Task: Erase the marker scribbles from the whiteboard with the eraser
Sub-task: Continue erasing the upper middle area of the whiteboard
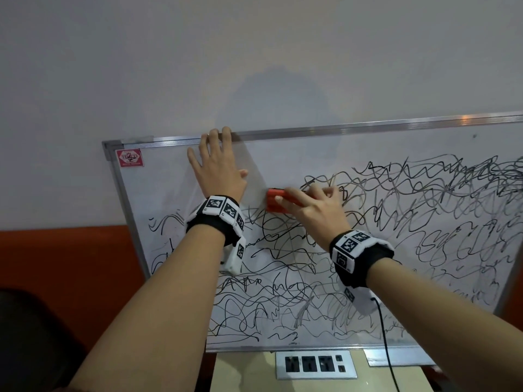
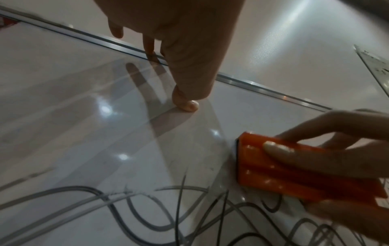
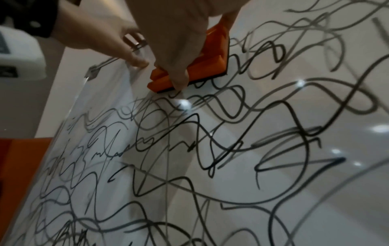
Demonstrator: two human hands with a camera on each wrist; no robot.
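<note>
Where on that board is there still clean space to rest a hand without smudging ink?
Clean: the whiteboard's top strip, from the red sticker past the left hand to the eraser. Crowded: scribbles everywhere below and right.

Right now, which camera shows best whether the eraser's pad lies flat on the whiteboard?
Right wrist: the eraser shows its dark pad edge meeting the whiteboard. The left wrist view shows mainly its orange back and one end under the right hand; the head view shows only one end.
</note>
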